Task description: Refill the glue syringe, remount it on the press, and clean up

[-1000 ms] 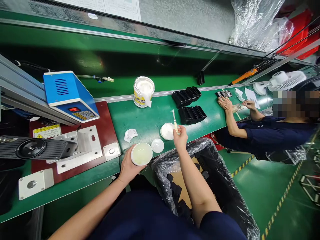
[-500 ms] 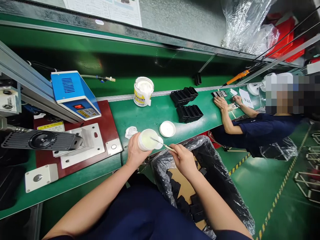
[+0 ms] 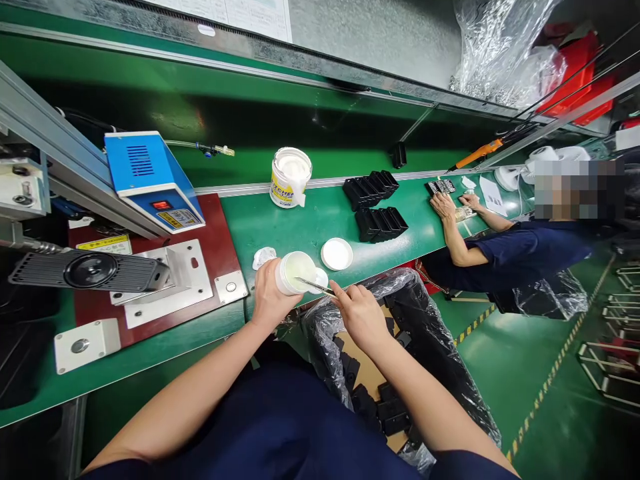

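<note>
My left hand (image 3: 274, 297) is wrapped round a white tub (image 3: 286, 288) that tilts so its open mouth shows pale greenish-white contents. In my right hand (image 3: 361, 312) is a thin metal tool (image 3: 323, 288), perhaps tweezers or a spatula, pinched between thumb and fingers. Its tip reaches into the tub's mouth. At the tub's right side a small white round piece (image 3: 321, 279) sticks out. A white lid (image 3: 337, 254) lies on the green bench just beyond my hands. Crumpled white tissue (image 3: 263, 257) rests behind the tub.
A labelled white canister (image 3: 290, 179) stands at the back, with black plastic parts (image 3: 381, 224) to its right. A blue control box (image 3: 153, 180) and a metal press fixture (image 3: 167, 283) occupy the left. Below the bench edge is a plastic-lined bin (image 3: 425, 333). A co-worker (image 3: 500, 253) sits right.
My right hand has turned slightly and the tool's tip has shifted a little left and lower in the tub. The whole view has moved slightly; my left hand keeps its hold.
</note>
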A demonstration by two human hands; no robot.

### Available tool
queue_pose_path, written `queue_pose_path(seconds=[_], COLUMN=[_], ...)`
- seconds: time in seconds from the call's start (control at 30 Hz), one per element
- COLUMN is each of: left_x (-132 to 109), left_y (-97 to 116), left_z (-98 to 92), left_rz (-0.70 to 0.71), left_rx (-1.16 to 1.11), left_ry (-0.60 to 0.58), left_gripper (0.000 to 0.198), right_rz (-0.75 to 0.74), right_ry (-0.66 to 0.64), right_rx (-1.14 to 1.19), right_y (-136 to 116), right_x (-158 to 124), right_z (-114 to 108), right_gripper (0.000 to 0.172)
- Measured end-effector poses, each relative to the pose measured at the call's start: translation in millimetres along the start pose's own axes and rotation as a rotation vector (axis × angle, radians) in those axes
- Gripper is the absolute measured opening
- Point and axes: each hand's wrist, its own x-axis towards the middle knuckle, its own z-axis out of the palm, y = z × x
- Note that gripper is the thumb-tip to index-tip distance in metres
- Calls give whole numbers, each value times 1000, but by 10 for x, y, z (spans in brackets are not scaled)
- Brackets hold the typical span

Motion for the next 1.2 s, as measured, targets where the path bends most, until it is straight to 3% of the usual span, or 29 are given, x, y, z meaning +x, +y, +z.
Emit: queue_pose_path(seconds=[0.27, 0.4, 0.47, 0.6, 0.73, 0.87, 1.03, 1.2], left_x=[179, 218, 195, 86, -17, -51, -42, -35], left_y=[-44, -19, 6, 45, 42, 15, -25, -64], left_z=[-6, -7, 2, 30, 29, 7, -18, -23], left_rz=[-37, -43, -51, -78, -97, -96, -63, -52], left_rx=[28, -6, -39, -124, -177, -212, -252, -294], left_ry=[80, 61, 51, -14, -80, -108, -123, -127], left_gripper=[85, 85, 85, 86, 86, 86, 89, 88], right_rz=[43, 207, 257, 310, 349, 370, 335, 326], right_ry=[-18, 82, -1, -341, -506, -593, -660, -730], right_rx=[-33, 334, 662, 1261, 1559, 1589, 1400, 1438], right_y=[289, 356, 329, 235, 211, 235, 244, 310], right_x=[-257, -302, -258, -94, 34, 72, 65, -22], right_z=[-262, -363, -371, -332, -330, -359, -325, -337], right_gripper=[37, 42, 42, 39, 46, 48, 51, 51])
